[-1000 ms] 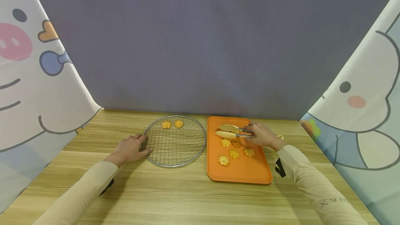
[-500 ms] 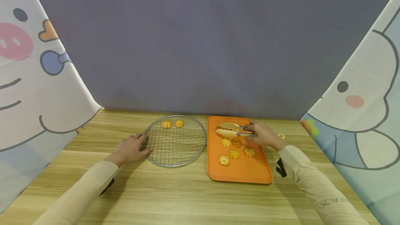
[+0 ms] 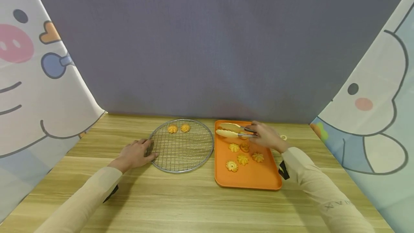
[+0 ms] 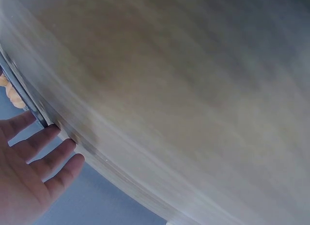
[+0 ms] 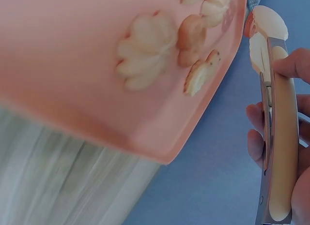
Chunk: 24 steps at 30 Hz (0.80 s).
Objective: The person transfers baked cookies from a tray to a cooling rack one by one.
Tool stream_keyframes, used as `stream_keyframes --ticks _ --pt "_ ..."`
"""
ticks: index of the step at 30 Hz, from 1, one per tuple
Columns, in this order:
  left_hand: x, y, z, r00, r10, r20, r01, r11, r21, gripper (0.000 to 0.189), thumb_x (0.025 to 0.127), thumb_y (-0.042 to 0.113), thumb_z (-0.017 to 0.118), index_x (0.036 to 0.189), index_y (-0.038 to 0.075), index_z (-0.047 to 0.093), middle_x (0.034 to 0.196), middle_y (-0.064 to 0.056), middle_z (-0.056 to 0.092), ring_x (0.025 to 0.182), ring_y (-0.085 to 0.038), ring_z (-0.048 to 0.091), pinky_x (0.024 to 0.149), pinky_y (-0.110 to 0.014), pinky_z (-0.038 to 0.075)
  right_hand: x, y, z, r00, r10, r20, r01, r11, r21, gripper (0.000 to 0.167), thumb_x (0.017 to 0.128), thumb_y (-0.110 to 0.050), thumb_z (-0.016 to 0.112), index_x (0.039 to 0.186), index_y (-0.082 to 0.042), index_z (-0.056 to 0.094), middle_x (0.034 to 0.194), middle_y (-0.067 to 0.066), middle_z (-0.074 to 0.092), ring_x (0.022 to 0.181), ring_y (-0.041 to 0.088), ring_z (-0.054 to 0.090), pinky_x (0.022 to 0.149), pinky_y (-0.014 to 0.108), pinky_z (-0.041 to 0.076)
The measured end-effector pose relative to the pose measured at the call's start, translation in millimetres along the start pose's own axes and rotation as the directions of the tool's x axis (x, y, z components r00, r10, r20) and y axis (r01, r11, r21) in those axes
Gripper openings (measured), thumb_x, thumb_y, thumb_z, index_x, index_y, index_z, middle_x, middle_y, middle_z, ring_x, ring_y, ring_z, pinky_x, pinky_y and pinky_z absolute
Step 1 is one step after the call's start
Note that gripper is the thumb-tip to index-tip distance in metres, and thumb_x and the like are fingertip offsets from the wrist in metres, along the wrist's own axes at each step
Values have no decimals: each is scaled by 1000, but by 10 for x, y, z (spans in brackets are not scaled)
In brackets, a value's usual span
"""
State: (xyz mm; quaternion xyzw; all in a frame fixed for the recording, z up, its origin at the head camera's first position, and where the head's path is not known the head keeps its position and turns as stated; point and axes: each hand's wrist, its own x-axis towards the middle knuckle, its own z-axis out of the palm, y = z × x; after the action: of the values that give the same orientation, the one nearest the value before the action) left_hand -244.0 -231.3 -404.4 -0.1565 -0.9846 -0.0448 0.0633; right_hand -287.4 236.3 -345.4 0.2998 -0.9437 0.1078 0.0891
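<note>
My right hand grips a pair of tongs with pale scalloped tips, thumb on one arm and fingers curled round the other. In the head view the tongs reach left over the far end of the orange tray. A reddish-brown edge shows beside their tips in the right wrist view. Several piped cookies lie on the tray, one partly hidden behind the tongs. My left hand rests at the left rim of a round wire rack, its fingers extended and spread at the metal edge.
Two swirled cookies sit near the rack's far edge. A small pale ring lies on the wooden table behind my right wrist. A grey backdrop rises at the table's far edge, with cartoon-print sheets either side.
My right hand and the tongs have moved left and slightly away from me over the tray. A cookie beneath the tongs shows more now. My left hand stays at the rack.
</note>
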Motion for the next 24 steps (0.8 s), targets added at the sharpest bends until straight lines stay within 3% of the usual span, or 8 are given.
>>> stream_keyframes --ticks 9,17,24 --pt "8 -13 6 1000 -4 7 4 1000 -1 62 84 52 55 127 7 50 124 -23 53 110 -48 50 84 -62 42 172 -201 59 998 -59 -13 59 998 -5 41 79 -20 70 116 -3 62 88 10 56 58 8 38 48 21 29" --pt "9 -18 18 1000 -2 -4 2 1000 0 61 84 53 55 126 8 51 123 -23 54 109 -46 51 84 -61 42 351 -371 130 998 -66 20 67 997 -29 40 81 -20 69 117 -4 62 85 8 54 56 8 36 48 21 27" --pt "2 -13 7 1000 2 -10 -2 1000 -9 61 84 51 56 126 7 51 122 -23 54 108 -46 51 83 -61 43 522 -470 222 997 -73 35 74 996 -43 34 82 -21 65 113 -6 65 85 5 53 60 10 39 50 22 32"
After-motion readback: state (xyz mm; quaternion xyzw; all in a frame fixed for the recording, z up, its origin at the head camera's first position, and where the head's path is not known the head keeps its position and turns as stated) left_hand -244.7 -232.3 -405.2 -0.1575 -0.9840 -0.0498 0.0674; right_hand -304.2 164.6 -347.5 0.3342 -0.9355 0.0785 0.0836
